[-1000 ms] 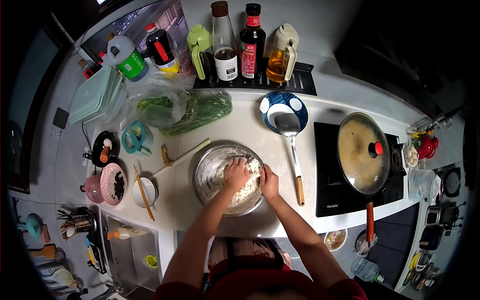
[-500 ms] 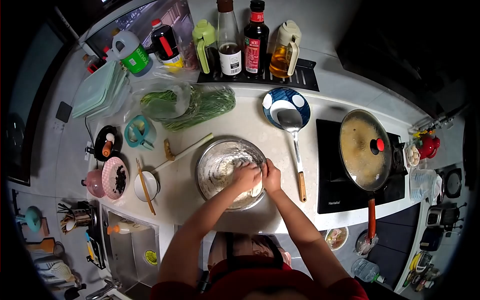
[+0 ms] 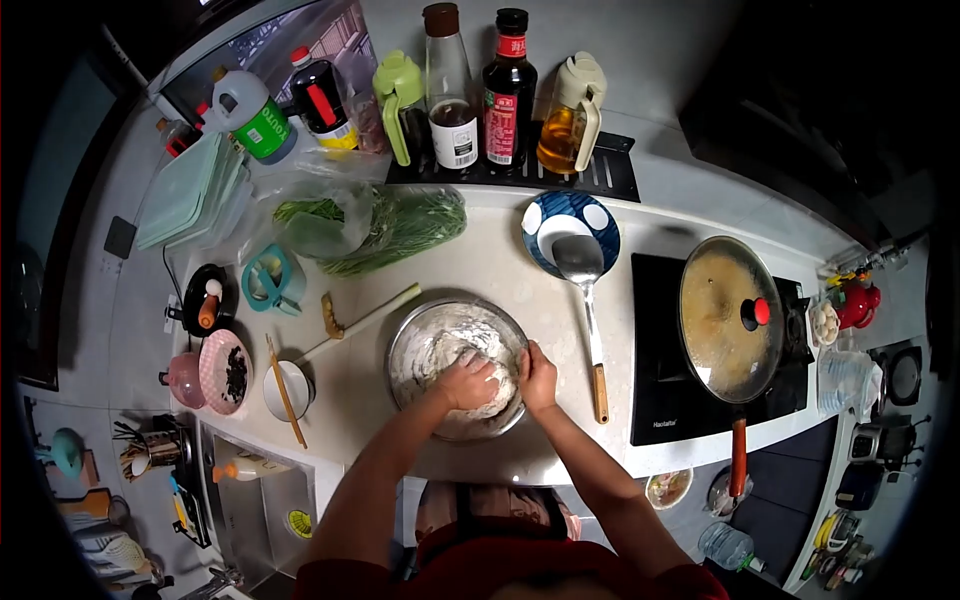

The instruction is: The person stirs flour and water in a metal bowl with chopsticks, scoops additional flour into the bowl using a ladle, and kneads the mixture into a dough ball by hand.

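Observation:
A steel mixing bowl (image 3: 400, 335) stands on the counter in front of me, its inside dusted with flour. Down in it, my left hand (image 3: 468, 382) presses on a pale, rough lump of dough (image 3: 494, 402), the fingers curled into it and partly hidden. My right hand (image 3: 538, 376) grips the bowl's right rim, thumb and fingers closed around the edge. Just beyond the bowl on the left lie a leek-like stalk (image 3: 385, 308) and a piece of ginger (image 3: 331, 318).
Right of the bowl, a spatula (image 3: 592, 325) rests across a blue-patterned bowl (image 3: 540, 212). A lidded pan (image 3: 725, 340) sits on the black cooktop (image 3: 655, 380). Bagged greens (image 3: 420, 225) and sauce bottles (image 3: 508, 110) line the back. Chopsticks (image 3: 285, 390) lie over a white bowl (image 3: 275, 400).
My left hand has moved leftward and down from beside the right rim onto the dough nearer the bowl's middle. My right hand stays at the rim. The view has shifted slightly.

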`<state>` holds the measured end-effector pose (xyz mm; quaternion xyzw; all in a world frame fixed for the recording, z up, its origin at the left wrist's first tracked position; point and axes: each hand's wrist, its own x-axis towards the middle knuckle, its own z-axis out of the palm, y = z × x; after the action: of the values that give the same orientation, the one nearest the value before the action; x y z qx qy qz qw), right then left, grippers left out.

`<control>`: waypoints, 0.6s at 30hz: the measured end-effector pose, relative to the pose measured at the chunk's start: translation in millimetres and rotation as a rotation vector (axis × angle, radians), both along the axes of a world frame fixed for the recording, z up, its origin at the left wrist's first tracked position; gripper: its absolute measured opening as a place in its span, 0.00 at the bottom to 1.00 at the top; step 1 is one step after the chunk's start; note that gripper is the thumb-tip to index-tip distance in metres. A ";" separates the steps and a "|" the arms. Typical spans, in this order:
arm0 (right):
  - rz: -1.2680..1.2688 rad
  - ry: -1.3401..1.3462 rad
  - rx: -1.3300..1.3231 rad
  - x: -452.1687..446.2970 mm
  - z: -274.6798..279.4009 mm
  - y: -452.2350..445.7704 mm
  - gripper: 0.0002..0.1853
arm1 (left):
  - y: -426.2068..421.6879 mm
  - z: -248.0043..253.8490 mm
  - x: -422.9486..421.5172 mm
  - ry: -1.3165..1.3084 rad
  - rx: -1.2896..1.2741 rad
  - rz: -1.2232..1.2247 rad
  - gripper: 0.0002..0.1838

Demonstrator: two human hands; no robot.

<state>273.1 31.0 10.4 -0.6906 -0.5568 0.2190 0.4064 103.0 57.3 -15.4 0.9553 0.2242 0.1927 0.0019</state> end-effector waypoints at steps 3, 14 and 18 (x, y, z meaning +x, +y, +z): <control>-0.016 -0.014 0.066 -2.2 0.4 -0.5 0.13 | 0.9 4.4 11.5 0.028 -0.044 0.230 0.08; 0.009 -0.003 0.013 0.4 -0.5 0.3 0.15 | 13.6 12.1 -14.2 -0.110 -0.383 0.805 0.17; 0.001 -0.010 0.003 0.7 -1.5 0.0 0.14 | 45.7 -44.0 -28.7 -0.424 -0.500 1.043 0.18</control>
<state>273.8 31.0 8.9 -0.6906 -0.5595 0.2149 0.4047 74.3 103.0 -59.4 0.6315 0.6949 0.2957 0.1758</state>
